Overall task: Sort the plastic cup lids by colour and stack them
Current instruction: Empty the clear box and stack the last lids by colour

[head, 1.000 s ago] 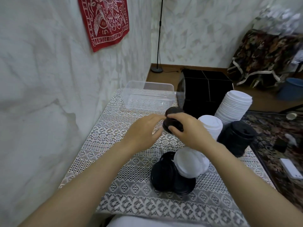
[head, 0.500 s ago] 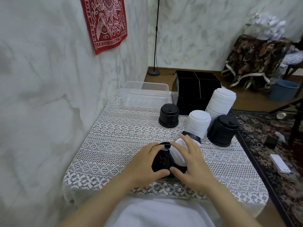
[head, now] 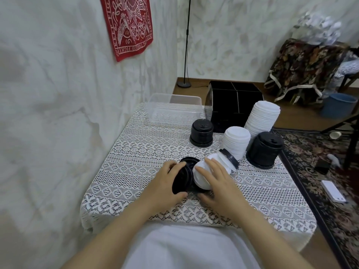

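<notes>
My left hand (head: 165, 183) is curled round a small bunch of black plastic cup lids (head: 183, 176). These lids stand on their edges near the front middle of the desk (head: 136, 148), which has a white lace cloth over it. My right hand (head: 219, 183) lies over a row of white plastic cup lids (head: 202, 177) that is tipped on its side. Its fingers are spread over the top and its thumb is down at the near side, so it wraps round them. The black bunch and the white row touch each other between my two hands. Near the far end of the white row, one single black lid (head: 230, 159) sits in among the white ones.

Farther back there are four piles standing up. A short white pile (head: 237, 140) is just behind the end of the tipped row. A tall white pile (head: 262, 117) stands behind that one and leans a little. A big black pile (head: 264, 150) is to the right of the short white pile, near the desk's right edge. A small black pile (head: 201, 133) stands alone to the left of them.

At the back of the desk sits a clear plastic box (head: 174, 108). Beside it is a black box with dividers (head: 233, 100). A red patterned cloth (head: 129, 24) hangs on the wall to the left.
</notes>
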A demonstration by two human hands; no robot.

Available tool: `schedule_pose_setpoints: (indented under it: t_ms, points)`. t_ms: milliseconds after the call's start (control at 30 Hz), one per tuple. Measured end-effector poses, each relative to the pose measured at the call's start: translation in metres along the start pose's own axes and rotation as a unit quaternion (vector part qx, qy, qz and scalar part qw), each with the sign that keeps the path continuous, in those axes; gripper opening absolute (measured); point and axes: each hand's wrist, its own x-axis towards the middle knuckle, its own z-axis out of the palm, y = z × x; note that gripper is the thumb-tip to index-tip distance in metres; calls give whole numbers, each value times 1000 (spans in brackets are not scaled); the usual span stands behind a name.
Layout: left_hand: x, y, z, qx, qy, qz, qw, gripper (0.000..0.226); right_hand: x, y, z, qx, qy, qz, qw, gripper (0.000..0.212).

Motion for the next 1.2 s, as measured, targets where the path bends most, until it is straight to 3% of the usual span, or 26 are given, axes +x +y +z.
schedule_pose_setpoints:
  t_ms: [267, 400, 633, 733, 833, 1000, 1200]
  points:
    - [-2, -21, -19, 27, 42, -33, 998, 78, 48, -15, 20, -74, 36, -4, 997, 67]
    - [-2, -28, -26, 29, 38, -40, 998, 77, 72, -12, 26, -98, 15, 16, 995, 73]
    - [-2, -30, -24, 15, -47, 14, 999, 77, 83, -8, 27, -74, -3, 15, 997, 67]
    - [-2, -29, -20, -7, -79, -14, 997, 82, 80, -10, 21, -68, -31, 11, 997, 70]
    - [-2, -30, -12, 10, -21, -64, 998, 87, 71, -11, 14, -46, -34, 12, 998, 73]
    - [-8, -25, -7, 31, 27, -76, 996, 87, 49, -12, 11, 30, 37, -12, 999, 67]
    - [-9, -11, -6, -93, -72, -13, 993, 78, 26, -6, 4, 83, 145, 21, 986, 57]
